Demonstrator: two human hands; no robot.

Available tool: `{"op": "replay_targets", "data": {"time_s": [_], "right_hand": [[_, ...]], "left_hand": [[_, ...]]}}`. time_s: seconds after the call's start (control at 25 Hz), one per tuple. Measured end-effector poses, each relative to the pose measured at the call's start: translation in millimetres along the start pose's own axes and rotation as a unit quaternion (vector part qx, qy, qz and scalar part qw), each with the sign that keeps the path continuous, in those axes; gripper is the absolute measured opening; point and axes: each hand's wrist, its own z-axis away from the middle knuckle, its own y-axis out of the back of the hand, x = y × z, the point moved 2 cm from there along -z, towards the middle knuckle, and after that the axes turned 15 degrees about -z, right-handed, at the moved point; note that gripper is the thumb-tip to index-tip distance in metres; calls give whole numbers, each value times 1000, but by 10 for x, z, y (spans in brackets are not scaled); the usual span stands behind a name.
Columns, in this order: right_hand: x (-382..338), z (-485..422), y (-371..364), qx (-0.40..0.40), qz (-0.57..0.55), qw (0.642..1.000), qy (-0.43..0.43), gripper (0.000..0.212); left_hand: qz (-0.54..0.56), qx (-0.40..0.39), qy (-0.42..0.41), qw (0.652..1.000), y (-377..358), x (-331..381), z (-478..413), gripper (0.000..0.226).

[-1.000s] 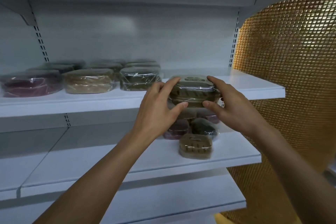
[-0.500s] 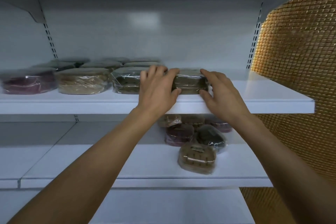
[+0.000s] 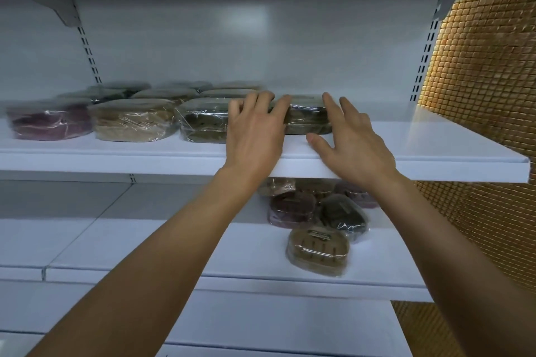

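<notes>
the pack (image 3: 307, 119) is a low, rounded, olive-green thing sealed in clear film that wrinkles and catches the light. a pale lid or label shows on its top, too blurred to read. it sits flat on the shelf (image 3: 435, 153), near the front edge, last on the right in the front row.

the left hand (image 3: 255, 136) lies over its left end, back up, fingers (image 3: 285, 103) loosely bent and resting on the top; the thumb is hidden. the right hand (image 3: 351, 142) is spread wide at its right end, fingers straight and laid against the side and top, the thumb stretched out low over the shelf in front of the pack. neither hand closes round it.

just beside it on the left, partly under the left hand, sits a second green pack (image 3: 203, 124), then a tan pack (image 3: 130, 122) and a purple pack (image 3: 49, 122), all in the same film. a back row (image 3: 174, 93) of like packs stands behind them, blurred.

on the lower shelf (image 3: 174, 255), below the hands, lies a loose pile (image 3: 317, 252) of more wrapped packs, tan, dark and purple. a gold tile wall (image 3: 478, 81) stands to the right of the shelving.
</notes>
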Motion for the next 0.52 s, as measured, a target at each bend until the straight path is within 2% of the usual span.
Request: {"op": "replay_targets", "data": {"time_s": [0.08,0.2,0.32,0.4,0.52], "right_hand": [[-43,77,26,34,-13,999,32,65],[-81,262,69,67,-69,992,81,55],[-121,677,41,51,-174,978,108,44],[-129,948,20,50,-186,972,136,37],[-11,1227,-102,28,-173,975,139,36]], "left_hand": [[20,30,5,999,83,-15,158,39],[64,54,1,996,233,-3,524,46],[156,66,-25,985,308,17,1018,37],[198,25,-52,978,190,73,1308,34],[219,-105,-62,968,-160,206,1636,36]]}}
